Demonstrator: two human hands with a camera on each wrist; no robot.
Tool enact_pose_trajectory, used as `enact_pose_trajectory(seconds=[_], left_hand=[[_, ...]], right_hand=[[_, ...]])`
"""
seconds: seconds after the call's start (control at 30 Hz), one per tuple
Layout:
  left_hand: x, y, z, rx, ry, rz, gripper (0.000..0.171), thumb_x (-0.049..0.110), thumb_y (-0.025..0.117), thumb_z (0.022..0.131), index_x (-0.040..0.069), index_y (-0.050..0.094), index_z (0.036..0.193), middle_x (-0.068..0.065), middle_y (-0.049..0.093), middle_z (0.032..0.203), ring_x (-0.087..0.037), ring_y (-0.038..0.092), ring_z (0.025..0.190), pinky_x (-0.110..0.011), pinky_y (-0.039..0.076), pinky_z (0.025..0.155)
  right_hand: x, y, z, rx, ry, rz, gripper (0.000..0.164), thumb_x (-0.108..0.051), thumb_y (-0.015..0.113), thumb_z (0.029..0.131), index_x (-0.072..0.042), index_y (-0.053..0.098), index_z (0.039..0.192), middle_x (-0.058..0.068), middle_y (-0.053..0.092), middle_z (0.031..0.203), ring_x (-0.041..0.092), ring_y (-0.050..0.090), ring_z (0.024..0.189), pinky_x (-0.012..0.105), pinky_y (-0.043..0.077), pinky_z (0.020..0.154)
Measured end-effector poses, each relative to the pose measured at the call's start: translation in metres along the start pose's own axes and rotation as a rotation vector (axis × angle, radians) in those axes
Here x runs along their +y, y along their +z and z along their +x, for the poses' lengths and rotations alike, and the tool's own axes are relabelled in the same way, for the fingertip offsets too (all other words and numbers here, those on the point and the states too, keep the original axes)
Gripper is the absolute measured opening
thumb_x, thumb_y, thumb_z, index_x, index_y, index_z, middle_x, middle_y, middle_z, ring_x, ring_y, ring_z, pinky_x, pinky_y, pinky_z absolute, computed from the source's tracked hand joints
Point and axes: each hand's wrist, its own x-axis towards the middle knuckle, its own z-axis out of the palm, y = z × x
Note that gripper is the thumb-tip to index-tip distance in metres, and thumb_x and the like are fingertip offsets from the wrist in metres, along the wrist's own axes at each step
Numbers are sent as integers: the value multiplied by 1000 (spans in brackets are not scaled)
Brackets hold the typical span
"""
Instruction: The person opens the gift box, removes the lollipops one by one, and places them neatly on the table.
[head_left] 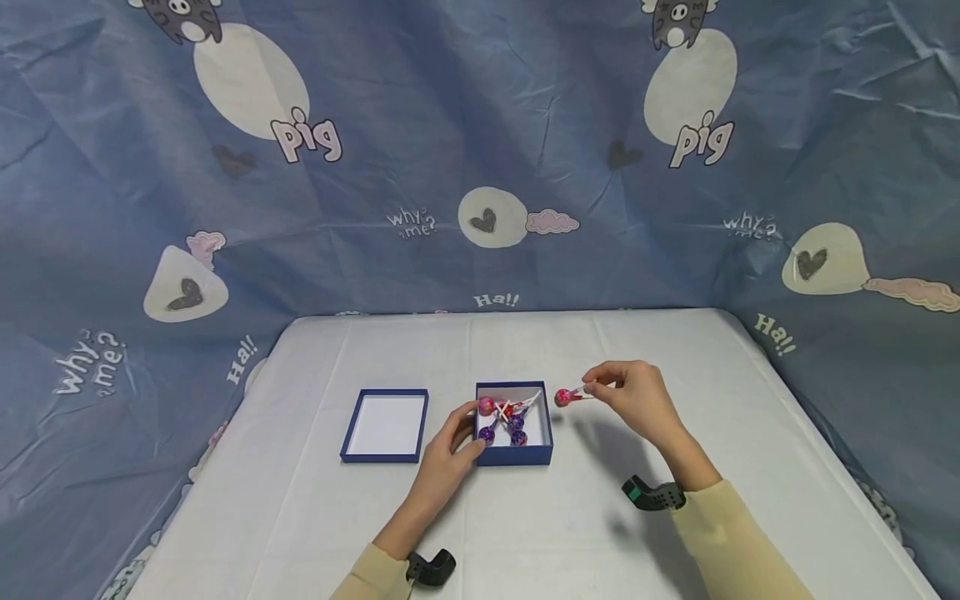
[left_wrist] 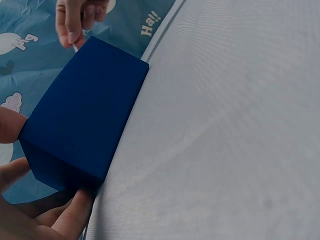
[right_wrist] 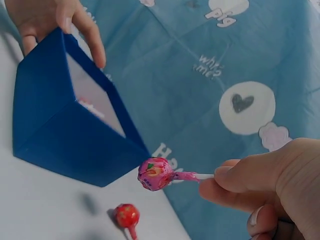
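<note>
A blue box (head_left: 517,456) with a pale inside stands on the white table, holding several wrapped lollipops (head_left: 517,423) in purple, pink and red. My left hand (head_left: 448,450) grips the box at its left side, thumb near the front corner and fingers along the wall. To the right of the box, my right hand (head_left: 636,402) pinches a pink lollipop (right_wrist: 155,174) by its white stick between thumb and forefinger, its ball pointing toward the box. Below it in the right wrist view, a red lollipop (right_wrist: 127,216) lies on the table.
The shallow box lid (head_left: 381,458), blue-edged and white inside, lies left of the box. A white cloth covers the table (head_left: 570,542). A blue printed curtain (head_left: 420,167) hangs behind and around the sides. Each wrist wears a dark band (head_left: 654,493).
</note>
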Motion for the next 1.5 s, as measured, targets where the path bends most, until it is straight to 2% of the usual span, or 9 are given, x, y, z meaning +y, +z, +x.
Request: enact_pose_trajectory(seconds=[0.2,0.47,0.8,1.13,1.5], left_hand=[[-1,-1,0,-4,-4,-2,58,3,61,96,8,43,151,-28,43,149,-43,44,137,-52,36,114],[-3,-2,1,-11,-20,-17,58,4,62,96,17,45,150,-27,43,150,-42,43,138,-52,36,113],[-2,-4,-1,-14,-5,-29,58,4,62,96,16,45,150,-29,42,149,-43,42,138,-53,36,113],[-3,-5,0,-11,-3,-12,58,2,62,96,18,46,149,-28,42,149,-43,43,137,-54,36,113],[-2,-5,-1,-14,-2,-23,58,2,62,95,17,46,149,-29,43,148,-43,44,137,-55,36,112]], right_hand=[[9,6,-1,-14,36,9,11,-16,79,87,-28,79,88,-10,71,76,19,53,62,30,43,49],[20,17,-3,-33,58,11,6,-16,79,86,-19,80,91,-11,71,76,19,55,68,31,44,55],[31,30,-5,-53,82,6,6,-17,80,85,-20,81,90,-12,69,74,18,53,69,32,41,60],[45,33,-10,-75,97,22,8,-13,79,85,-19,81,91,-9,73,85,18,58,77,34,43,67],[59,36,-11,-86,103,-19,10,-9,79,85,-16,80,92,-3,73,86,17,54,72,32,41,62]])
